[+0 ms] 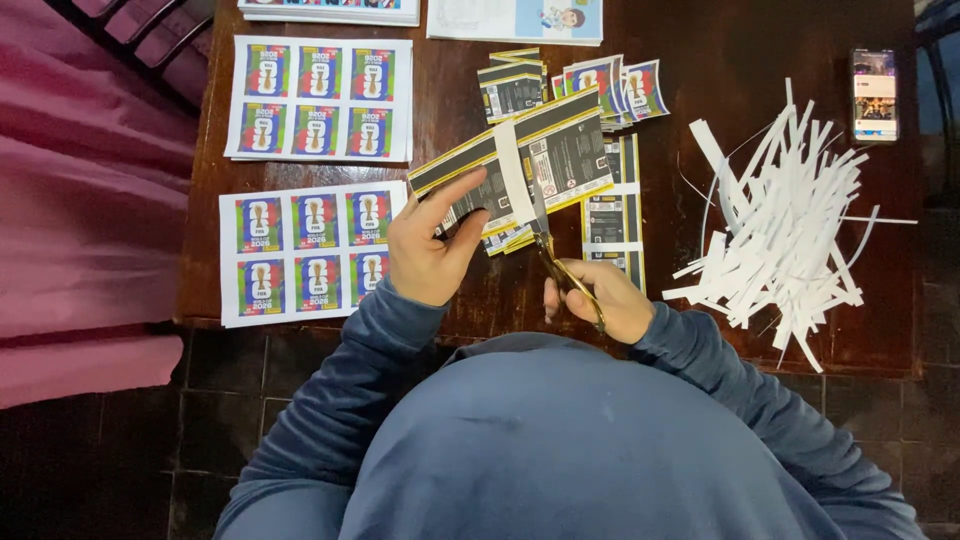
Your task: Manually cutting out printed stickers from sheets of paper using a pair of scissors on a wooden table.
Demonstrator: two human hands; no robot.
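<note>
1. Wooden table [700,60]: dark brown; its top edge is cut off by the frame, and the near edge is partly hidden by the person's blue-sleeved arms and torso.
2. Pile of white paper strips [790,230]: lies right of the hands, well apart from them; the strips overlap, so single ones are hard to separate.
3. Two uncut printed sheets [318,98], [300,250]: flat at left, six coloured panels each. The left hand covers the lower sheet's right corner.
4. Dark printed sheet [560,150]: held tilted above the table centre and hiding part of the cut stack [610,85] behind it.
5. Left hand [430,250]: grasps the dark sheet's lower left edge, thumb on top.
6. Right hand [600,298]: clenched through the handles of gold scissors [560,265]; the blades meet the sheet's lower edge, and the tips are hard to make out.
7. Phone [875,95]: far right; screen too small to make out.
</note>
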